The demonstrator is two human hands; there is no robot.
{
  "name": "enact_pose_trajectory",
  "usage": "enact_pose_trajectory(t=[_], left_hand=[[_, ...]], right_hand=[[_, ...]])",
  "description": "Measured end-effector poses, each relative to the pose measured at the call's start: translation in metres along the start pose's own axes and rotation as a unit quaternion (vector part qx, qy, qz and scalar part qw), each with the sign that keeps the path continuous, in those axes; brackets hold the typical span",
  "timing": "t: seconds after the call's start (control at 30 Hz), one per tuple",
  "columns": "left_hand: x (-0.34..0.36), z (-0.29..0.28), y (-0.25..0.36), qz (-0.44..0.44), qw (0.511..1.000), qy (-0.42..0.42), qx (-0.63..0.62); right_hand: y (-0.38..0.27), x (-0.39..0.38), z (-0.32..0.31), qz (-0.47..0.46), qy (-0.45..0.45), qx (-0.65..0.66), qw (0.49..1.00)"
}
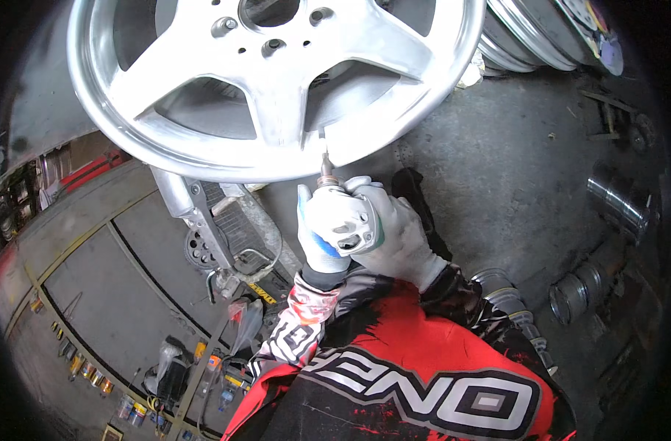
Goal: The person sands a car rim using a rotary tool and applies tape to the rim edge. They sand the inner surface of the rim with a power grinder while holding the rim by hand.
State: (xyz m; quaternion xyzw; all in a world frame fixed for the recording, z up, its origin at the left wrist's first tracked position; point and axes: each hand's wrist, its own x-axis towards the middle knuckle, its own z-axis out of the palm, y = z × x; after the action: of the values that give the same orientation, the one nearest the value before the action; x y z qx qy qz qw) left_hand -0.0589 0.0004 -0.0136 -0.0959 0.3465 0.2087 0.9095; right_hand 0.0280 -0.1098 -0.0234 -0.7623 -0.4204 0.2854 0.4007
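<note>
A silver five-spoke alloy wheel [276, 103] fills the top of the head view. My gloved hands grip a white hand tool [343, 220] below its rim, both closed around the body. My left hand [316, 242] is on the tool's left side and my right hand [398, 235] on its right, wrapped over it. The tool's narrow metal tip [324, 158] points up at the wheel, near the base of the lower spoke; whether it touches cannot be made out.
A metal stand [184, 195] is under the wheel. Tools and cans [85, 367] lie at lower left on grey panels with straps. More wheels stand at upper right [541, 33], and metal rims [574, 294] lie on the concrete floor [504, 147] to the right.
</note>
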Motion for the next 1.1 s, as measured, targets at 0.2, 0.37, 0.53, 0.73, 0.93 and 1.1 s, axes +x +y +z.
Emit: enact_pose_trajectory(t=[0.2,0.37,0.53,0.73,0.93,1.1], left_hand=[[0.008,-0.03,0.009,-0.07,0.966,-0.214,-0.129],[0.001,-0.031,0.015,-0.072,0.978,-0.17,-0.095],[0.009,-0.032,0.007,-0.079,0.957,-0.24,-0.141],[0.012,-0.03,0.005,-0.09,0.943,-0.279,-0.159],[0.004,-0.021,0.006,-0.083,0.931,-0.304,-0.185],[0.014,-0.051,0.009,-0.108,0.96,-0.243,-0.088]], right_hand=[[-0.008,0.001,-0.001,0.013,-0.009,0.006,1.0],[-0.005,-0.001,0.008,-0.007,0.01,0.009,1.0],[-0.004,-0.003,0.003,0.002,0.003,-0.012,1.0],[-0.007,0.0,0.002,0.001,0.012,0.0,1.0],[-0.009,-0.003,0.009,0.002,0.01,0.008,1.0],[-0.009,-0.006,0.005,0.012,0.018,-0.011,1.0]])
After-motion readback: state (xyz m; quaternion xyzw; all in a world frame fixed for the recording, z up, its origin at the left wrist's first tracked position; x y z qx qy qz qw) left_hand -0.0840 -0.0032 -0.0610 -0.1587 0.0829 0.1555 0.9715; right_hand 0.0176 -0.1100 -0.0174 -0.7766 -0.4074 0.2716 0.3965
